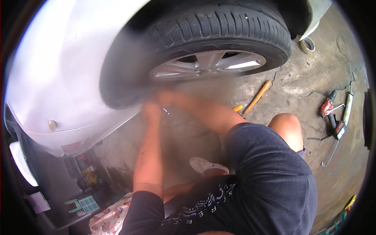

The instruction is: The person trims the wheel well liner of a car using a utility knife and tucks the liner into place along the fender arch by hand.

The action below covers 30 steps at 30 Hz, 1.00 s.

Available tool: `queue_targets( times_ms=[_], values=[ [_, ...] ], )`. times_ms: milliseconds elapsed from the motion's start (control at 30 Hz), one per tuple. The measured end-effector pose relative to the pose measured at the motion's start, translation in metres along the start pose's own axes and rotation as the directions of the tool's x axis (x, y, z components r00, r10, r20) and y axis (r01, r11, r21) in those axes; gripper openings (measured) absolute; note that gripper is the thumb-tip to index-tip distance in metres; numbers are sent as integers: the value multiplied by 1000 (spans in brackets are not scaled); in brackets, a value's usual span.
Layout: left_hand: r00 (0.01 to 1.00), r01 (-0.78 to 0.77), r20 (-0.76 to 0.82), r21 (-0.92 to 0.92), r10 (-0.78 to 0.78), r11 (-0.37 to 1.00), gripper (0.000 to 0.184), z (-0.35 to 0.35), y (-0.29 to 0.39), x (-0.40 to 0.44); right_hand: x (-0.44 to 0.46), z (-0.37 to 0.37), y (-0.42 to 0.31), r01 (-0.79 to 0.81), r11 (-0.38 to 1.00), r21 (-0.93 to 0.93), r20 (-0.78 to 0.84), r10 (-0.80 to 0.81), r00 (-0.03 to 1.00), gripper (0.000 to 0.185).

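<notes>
A car wheel (209, 62) with a black tire (223, 29) and silver spoked rim fills the top middle. Both my hands are together at the near lower side of the tire, beside the edge of the white car body (74, 78). My left hand (151, 110) is just below my right hand (167, 96). A hazy smear across this part of the view blurs the fingers of both, so their grip does not show. Close to my left hand is a small shiny metal piece (166, 111), too small to name.
On the concrete floor lie a wooden-handled tool (257, 97), a yellow item (238, 108), a roll of tape (307, 45), a red-and-black cordless drill (327, 105) and a caulking gun (344, 117). A white clog (203, 165) is underneath me. A teal organizer box (88, 204) stands lower left.
</notes>
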<state>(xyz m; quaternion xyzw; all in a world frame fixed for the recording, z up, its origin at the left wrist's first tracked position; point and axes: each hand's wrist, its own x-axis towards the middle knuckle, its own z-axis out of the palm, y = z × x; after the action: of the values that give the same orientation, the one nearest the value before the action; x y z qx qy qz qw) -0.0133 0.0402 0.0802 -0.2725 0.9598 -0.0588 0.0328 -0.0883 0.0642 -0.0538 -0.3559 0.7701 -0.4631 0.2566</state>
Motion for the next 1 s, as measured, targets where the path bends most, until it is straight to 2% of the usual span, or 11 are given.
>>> queue_targets(
  times_ms=[33,167,233,333,700,767,800,867,900,933,1000],
  values=[
    [1000,-2,0,0,2,1000,44,1,-1,2,3,2,2,-40,987,156,162,15,987,26],
    [1000,10,24,2,-10,1000,44,3,-6,3,14,19,24,102,994,36,140,-106,984,26],
    [999,-25,38,27,24,999,45,0,-6,3,-24,-18,7,-30,992,-122,-84,20,996,26],
    [999,7,35,11,-7,1000,46,-2,-1,1,-34,-23,7,31,987,-158,-151,-55,987,27],
    [997,-66,-40,28,67,997,47,11,-10,5,-35,-26,-8,84,955,-284,-174,-137,975,26],
    [991,-66,-118,-77,57,995,46,40,-35,18,-44,-44,-18,114,935,-337,-162,-177,971,25],
    [999,-11,-49,-32,9,999,45,34,-29,17,-65,-62,-35,121,921,-371,-169,-195,966,24],
    [999,43,-21,64,-41,997,41,26,-27,16,-14,-1,4,191,927,-324,-367,-309,877,24],
    [996,86,10,58,-87,995,38,32,-33,21,-9,5,7,214,909,-358,-348,-343,872,26],
    [994,77,-65,-115,-85,990,37,26,-28,13,-43,-37,-37,104,931,-350,-287,-212,934,30],
    [996,87,15,-99,-86,991,36,0,-14,6,-24,-29,-25,132,877,-461,-381,-330,863,32]
  ],
)
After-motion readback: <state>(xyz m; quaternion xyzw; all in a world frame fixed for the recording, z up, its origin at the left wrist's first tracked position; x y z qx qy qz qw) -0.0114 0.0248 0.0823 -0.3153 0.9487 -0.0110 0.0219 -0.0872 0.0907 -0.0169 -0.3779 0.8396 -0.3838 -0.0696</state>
